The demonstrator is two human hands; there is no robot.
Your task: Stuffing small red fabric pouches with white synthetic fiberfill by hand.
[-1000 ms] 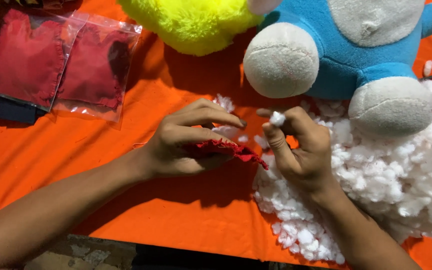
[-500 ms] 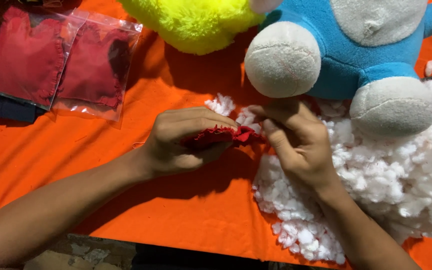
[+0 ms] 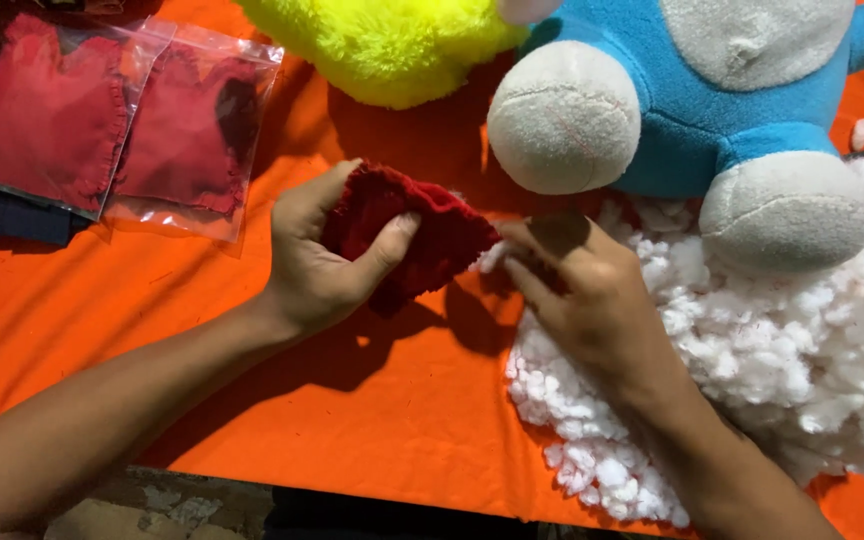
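Note:
My left hand (image 3: pixel 320 262) grips a small dark red plush piece (image 3: pixel 422 232), thumb across its front, holding it up over the orange cloth (image 3: pixel 252 400). My right hand (image 3: pixel 582 290) is at the piece's right end, fingertips pinching a tuft of white stuffing (image 3: pixel 492 258) against its edge. Under and right of that hand spreads a heap of white stuffing (image 3: pixel 802 370).
A blue plush toy (image 3: pixel 712 110) with pale round feet sits just behind my hands, a yellow plush (image 3: pixel 392 45) beside it. Clear bags holding red fabric pieces (image 3: pixel 112 120) lie at the far left. The table's front edge runs along the bottom.
My left hand has turned the red piece upright and lifted it, so more of it shows. My right hand has shifted from the heap to the piece's right end with a tuft.

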